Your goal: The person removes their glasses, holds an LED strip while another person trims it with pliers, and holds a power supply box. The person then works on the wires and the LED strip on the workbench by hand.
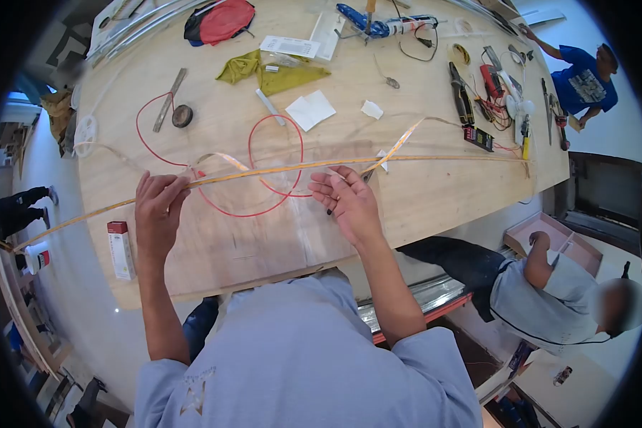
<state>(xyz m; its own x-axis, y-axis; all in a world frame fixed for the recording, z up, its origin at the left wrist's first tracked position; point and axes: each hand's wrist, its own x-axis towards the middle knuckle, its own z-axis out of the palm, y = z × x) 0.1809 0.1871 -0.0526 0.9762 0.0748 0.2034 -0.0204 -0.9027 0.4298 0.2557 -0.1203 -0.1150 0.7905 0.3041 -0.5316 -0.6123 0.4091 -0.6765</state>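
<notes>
A long, thin yellow-orange strip (278, 170), looking like an LED light strip, runs across the table in front of me and past its left edge. My left hand (158, 203) pinches it between thumb and fingertips. My right hand (348, 203) is turned partly palm-up just below the strip, thumb and index finger together on something small and pale that I cannot make out. Behind the strip, a second flat, shiny strip (406, 139) curls over the tabletop. A thin red wire (303, 146) loops beside and under both strips.
On the wooden table (442, 192) lie a metal ruler (170, 100), a dark tape roll (182, 115), white paper (311, 110), green cloth (285, 78), a caulking gun (385, 25) and pliers (461, 96). A small box (120, 250) stands front left. One person (542, 292) sits right; another (585, 82) is beyond.
</notes>
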